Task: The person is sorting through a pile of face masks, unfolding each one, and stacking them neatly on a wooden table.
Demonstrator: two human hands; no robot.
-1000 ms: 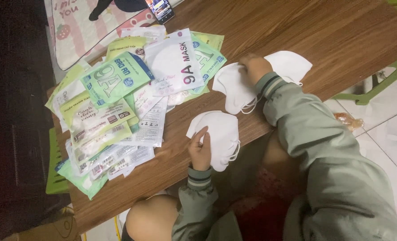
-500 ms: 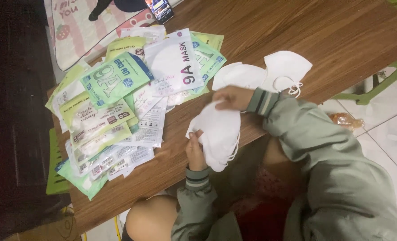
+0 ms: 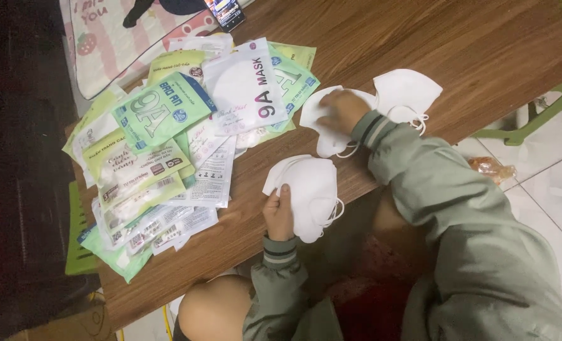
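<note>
I take the wooden table (image 3: 483, 38) as my landmark. My left hand (image 3: 279, 215) sits at its near edge, fingers curled around the side of a stack of white folded masks (image 3: 306, 192) that hangs partly over that edge; thumb and fingers pinch the stack, so the hand is closed on it. My right hand (image 3: 341, 110) lies farther in on the table, palm down with fingers bent, pressing on a second white mask (image 3: 319, 126); I cannot tell whether it actually grips it or only rests on top. A third white mask (image 3: 407, 91) lies just beside that hand, toward the table's right edge, its ear loops trailing.

Across the table's left half spreads a heap of flat mask packages (image 3: 161, 158). On top near the middle lies a white pouch (image 3: 246, 85) with a round window and dark lettering down one side. Beside it, farther left, a green pouch (image 3: 161, 110) with large pale lettering rests tilted. Pale yellow-green pouches and clear sleeves with small barcode labels fan out toward the near left corner. I cannot tell whether the pouches are full. At the table's far edge lies a phone (image 3: 225, 11), touching a pink and white patterned cloth (image 3: 117, 44).
</note>
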